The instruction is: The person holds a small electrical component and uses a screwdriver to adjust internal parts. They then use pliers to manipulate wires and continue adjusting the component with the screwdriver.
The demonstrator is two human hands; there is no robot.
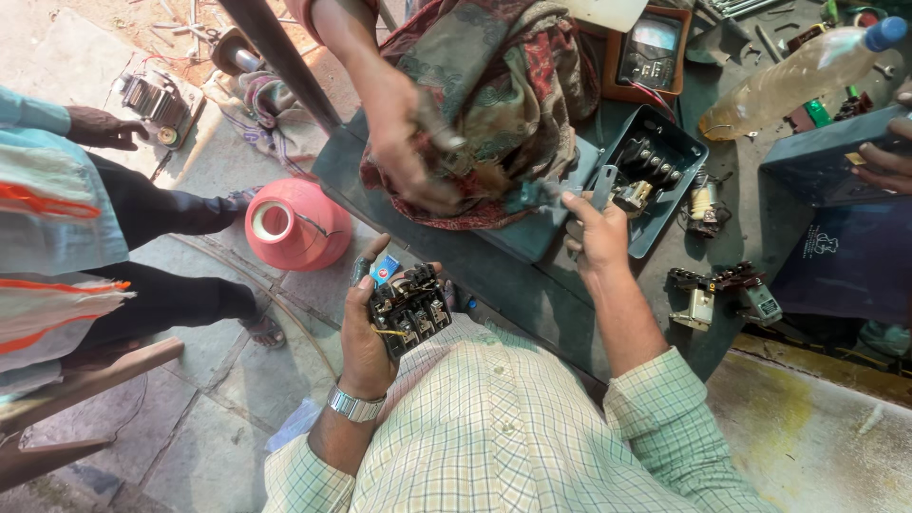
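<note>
My left hand (366, 328) grips a black electrical contactor block (410, 309) with terminals and a yellow wire, held above my lap. My right hand (597, 233) reaches over the dark green workbench (532, 285) and pinches a small metal tool or strip (604, 186) at the edge of an open black switch box (655, 171) with parts inside. Just beyond, another person's hand (404, 142) holds a tool against a crumpled patterned cloth (503, 85).
A plastic bottle (793, 81) and a meter (649, 49) lie at the bench's far side. Loose switch parts (722, 290) sit at the right, beside a dark box (845, 252) touched by someone's hand (888, 166). A pink pot (294, 223) stands on the paved floor; a seated person (85, 228) is left.
</note>
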